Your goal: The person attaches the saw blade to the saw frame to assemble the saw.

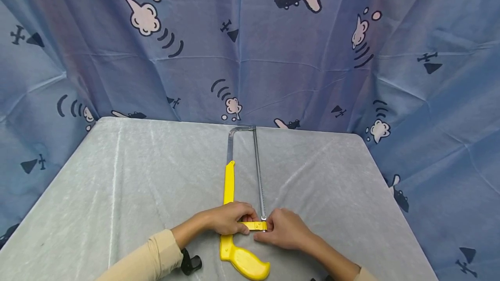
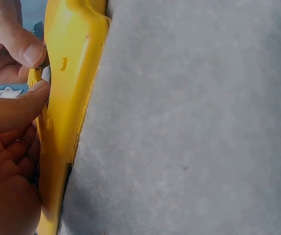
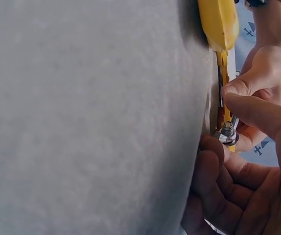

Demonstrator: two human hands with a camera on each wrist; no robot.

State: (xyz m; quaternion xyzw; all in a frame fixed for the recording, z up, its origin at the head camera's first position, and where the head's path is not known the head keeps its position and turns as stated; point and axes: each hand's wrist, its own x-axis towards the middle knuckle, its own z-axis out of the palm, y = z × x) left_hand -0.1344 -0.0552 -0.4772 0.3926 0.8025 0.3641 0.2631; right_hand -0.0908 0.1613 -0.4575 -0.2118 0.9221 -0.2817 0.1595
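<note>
A hacksaw (image 1: 228, 185) with a yellow handle and grey metal frame lies on the table, its handle toward me. Its narrow blade (image 1: 259, 177) runs along the right side. My left hand (image 1: 232, 218) pinches the short yellow arm between thumb and fingers, as the left wrist view also shows. At that arm's right end, by the near end of the blade, my right hand (image 1: 287, 231) curls thumb and fingers about a small metal nut (image 3: 227, 132). Fingers partly cover the nut, and the blade's near joint shows just above them.
A grey cloth covers the table (image 1: 164, 164). A blue patterned curtain (image 1: 269, 47) hangs behind it and along both sides. Below the left sleeve sits a black device (image 1: 191, 263), close to the left wrist.
</note>
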